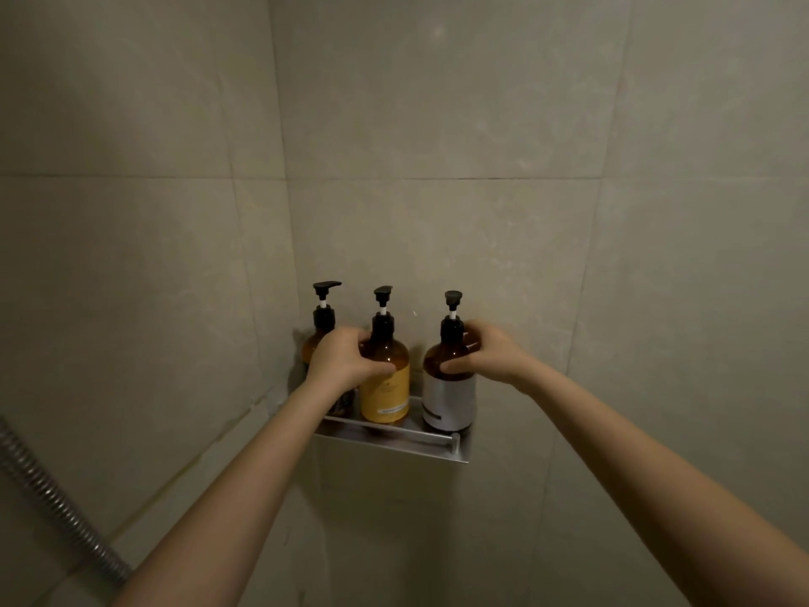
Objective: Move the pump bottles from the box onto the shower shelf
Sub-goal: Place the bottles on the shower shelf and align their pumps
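Three amber pump bottles with black pumps stand upright in a row on a metal shower shelf [394, 444] fixed in the tiled corner. The left bottle [317, 339] is mostly hidden behind my left hand. My left hand [346, 359] grips the shoulder of the middle bottle [387, 394], which has a yellow label. My right hand [486, 354] grips the shoulder of the right bottle [448, 398], which has a white label. Both held bottles rest on the shelf behind its front rail. The box is out of view.
Beige tiled walls meet in a corner behind the shelf. A ribbed metal shower hose [57, 501] runs diagonally along the lower left. My forearms reach in from the bottom edge.
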The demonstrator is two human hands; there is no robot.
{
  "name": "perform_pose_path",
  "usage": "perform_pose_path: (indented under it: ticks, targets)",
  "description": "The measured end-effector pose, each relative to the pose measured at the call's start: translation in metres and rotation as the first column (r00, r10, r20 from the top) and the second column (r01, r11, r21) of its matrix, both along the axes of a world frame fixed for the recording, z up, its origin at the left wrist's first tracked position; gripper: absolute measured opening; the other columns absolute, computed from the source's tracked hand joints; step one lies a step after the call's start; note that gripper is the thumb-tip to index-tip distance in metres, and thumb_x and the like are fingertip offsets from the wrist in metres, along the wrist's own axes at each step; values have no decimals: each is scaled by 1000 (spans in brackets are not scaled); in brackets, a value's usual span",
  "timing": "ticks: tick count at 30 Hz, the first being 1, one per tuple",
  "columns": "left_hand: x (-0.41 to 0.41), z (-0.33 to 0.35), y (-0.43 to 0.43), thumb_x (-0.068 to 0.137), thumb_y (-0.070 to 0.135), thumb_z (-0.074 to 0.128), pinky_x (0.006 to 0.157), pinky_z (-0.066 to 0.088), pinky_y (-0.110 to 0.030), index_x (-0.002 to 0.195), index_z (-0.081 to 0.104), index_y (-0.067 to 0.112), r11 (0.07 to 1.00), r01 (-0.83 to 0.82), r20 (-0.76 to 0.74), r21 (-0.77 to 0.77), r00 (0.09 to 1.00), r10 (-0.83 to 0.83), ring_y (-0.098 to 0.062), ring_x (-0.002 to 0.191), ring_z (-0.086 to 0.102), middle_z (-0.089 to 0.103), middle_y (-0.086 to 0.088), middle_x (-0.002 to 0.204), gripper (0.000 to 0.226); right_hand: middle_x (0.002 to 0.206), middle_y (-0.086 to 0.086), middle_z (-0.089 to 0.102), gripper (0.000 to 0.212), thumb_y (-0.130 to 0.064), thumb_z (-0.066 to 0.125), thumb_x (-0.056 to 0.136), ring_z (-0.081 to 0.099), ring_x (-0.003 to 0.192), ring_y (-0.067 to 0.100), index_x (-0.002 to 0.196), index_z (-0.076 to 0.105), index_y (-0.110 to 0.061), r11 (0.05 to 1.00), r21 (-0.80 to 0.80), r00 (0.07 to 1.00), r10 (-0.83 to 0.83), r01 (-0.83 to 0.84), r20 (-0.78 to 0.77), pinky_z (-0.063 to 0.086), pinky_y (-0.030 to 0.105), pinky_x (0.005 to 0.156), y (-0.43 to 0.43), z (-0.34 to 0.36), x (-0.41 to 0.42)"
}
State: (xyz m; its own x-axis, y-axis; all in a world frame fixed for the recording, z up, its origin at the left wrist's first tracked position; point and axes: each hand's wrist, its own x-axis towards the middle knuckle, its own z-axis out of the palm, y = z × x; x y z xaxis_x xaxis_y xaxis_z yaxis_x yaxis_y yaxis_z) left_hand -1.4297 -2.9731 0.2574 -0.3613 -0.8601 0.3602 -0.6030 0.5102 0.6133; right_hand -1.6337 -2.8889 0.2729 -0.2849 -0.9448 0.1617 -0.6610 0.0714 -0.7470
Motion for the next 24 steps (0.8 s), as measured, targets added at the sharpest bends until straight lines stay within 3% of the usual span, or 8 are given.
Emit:
perform_pose_path:
  ticks: [3, 6, 10, 15, 17, 20, 24]
  targets:
    - [1, 2, -2, 65, 31, 80, 58, 38, -19, 112, 63, 15, 999, 20, 13, 32, 1000, -20, -11, 85, 56, 67, -2, 104, 52, 128, 12, 56, 67, -17, 76, 71, 55, 112, 25, 131, 47, -9, 998, 19, 997, 53, -55, 63, 48, 35, 91, 3, -2, -4]
    - [0, -1, 0, 65, 37, 79, 55, 37, -14, 106, 65, 16, 999, 31, -61, 36, 998, -29, -11, 86, 60, 65, 7, 92, 49, 125, 9, 58, 69, -34, 78, 69, 54, 101, 18, 128, 50, -13, 999, -42, 999, 27, -25, 37, 44, 26, 77, 3, -5, 2]
    - [-5, -4, 4, 62, 45, 80, 55, 38, -15, 109, 65, 14, 1000, -21, -121, -16, 992, 19, -14, 88, 61, 68, 1, 101, 59, 116, 5, 62, 82, -53, 80, 57, 57, 95, 18, 124, 52, -15, 981, -104, 982, -172, 163, -77, 42, 25, 67, 1, -10, 10]
    - [-5, -2, -4, 66, 33, 80, 61, 40, -18, 114, 63, 11, 1000, -18, -103, 22, 994, 20, -19, 98, 62, 68, -6, 111, 55, 108, 4, 61, 76, -43, 82, 60, 56, 89, 17, 124, 52, -14, 988, -71, 987, -142, 137, -72, 46, 25, 65, 1, -6, 4]
    - [-2, -2, -7, 67, 32, 79, 69, 43, -24, 113, 64, 13, 1000, -3, -87, 30, 996, 5, -19, 99, 62, 68, -5, 111, 52, 114, 6, 60, 75, -33, 83, 63, 56, 93, 18, 127, 50, -13, 994, -67, 996, -85, 85, 0, 48, 27, 72, 2, -5, -1]
    - [0, -1, -7, 68, 34, 78, 69, 44, -25, 108, 66, 16, 1000, 10, -59, 18, 998, -9, -16, 93, 62, 70, -3, 105, 46, 120, 8, 59, 72, -24, 82, 66, 56, 99, 19, 128, 50, -12, 997, -56, 998, -42, 45, 54, 47, 27, 77, 2, -5, -5]
    - [1, 0, -8, 66, 40, 78, 73, 47, -27, 113, 64, 12, 1000, -1, -80, 21, 997, 3, -20, 100, 62, 68, -5, 110, 57, 111, 1, 56, 73, -36, 81, 64, 57, 105, 23, 127, 51, -13, 997, -42, 997, -55, 58, 59, 50, 31, 78, 0, -5, -3]
